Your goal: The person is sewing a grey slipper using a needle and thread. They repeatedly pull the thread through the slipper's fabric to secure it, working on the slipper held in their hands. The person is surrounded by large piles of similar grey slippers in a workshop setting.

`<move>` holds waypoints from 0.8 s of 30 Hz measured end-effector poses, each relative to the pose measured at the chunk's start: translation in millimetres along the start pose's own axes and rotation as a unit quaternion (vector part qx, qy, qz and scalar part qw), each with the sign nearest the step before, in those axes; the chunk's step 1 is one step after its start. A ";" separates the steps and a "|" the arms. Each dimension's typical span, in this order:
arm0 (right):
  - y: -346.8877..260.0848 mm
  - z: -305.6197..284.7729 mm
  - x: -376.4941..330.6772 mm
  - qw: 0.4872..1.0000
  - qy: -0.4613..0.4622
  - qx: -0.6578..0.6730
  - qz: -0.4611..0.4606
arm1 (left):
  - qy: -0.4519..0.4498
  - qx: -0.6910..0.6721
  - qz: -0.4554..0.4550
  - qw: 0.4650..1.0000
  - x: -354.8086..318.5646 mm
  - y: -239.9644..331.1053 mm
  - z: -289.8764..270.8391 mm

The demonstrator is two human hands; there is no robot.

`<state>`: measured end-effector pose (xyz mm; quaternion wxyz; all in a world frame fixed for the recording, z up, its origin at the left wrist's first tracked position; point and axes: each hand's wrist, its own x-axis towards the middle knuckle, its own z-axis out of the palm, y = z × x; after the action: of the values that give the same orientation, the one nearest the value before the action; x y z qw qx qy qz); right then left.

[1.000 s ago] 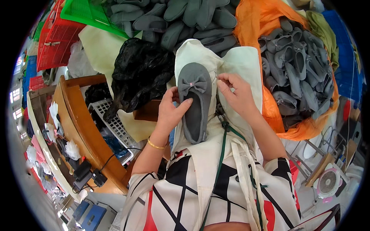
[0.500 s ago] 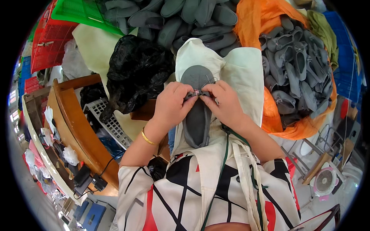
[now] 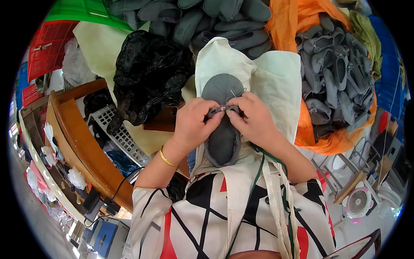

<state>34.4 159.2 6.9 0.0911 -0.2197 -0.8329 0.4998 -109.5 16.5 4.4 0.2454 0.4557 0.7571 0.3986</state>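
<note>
A dark grey cloth shoe (image 3: 222, 144) lies on the pale cloth over my lap, toe pointing away. My left hand (image 3: 196, 118) pinches the left side of the strip across the shoe's opening. On the right side of the same strip, the thumb and fingers of my right hand (image 3: 252, 115) are closed. Between the fingertips shows a small pinkish, patterned bit (image 3: 223, 108), too small to name. A thin needle (image 3: 233, 93) with a loop of thread stands out by my right fingers.
Many grey shoes (image 3: 235, 32) are heaped ahead, and more fill an orange sack (image 3: 308, 125) at right. A black plastic bag (image 3: 148, 73) and white crate (image 3: 123, 136) lie left, beside a wooden table (image 3: 82, 138). A small fan (image 3: 359, 202) stands at lower right.
The view has shifted slightly. Both hands keep their pinch on the shoe's strip, with the fingertips shifted a little lower and the shoe turned slightly.
</note>
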 end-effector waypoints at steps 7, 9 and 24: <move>-5.2 -22.0 -5.8 0.989 0.001 0.085 0.121 | -0.079 -0.120 -0.114 0.983 15.5 5.0 -10.4; 9.1 -36.1 -21.6 0.982 0.059 0.118 0.136 | -0.084 -0.114 -0.121 0.983 17.5 6.1 -12.7; 70.7 -86.2 -103.3 0.953 0.231 0.059 0.185 | -0.127 -0.285 -0.281 0.907 25.5 5.0 -14.3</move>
<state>177.4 208.9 -6.1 0.2000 -0.4740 -0.7027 0.4915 -129.4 35.0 16.4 0.5608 0.1807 0.6704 0.4510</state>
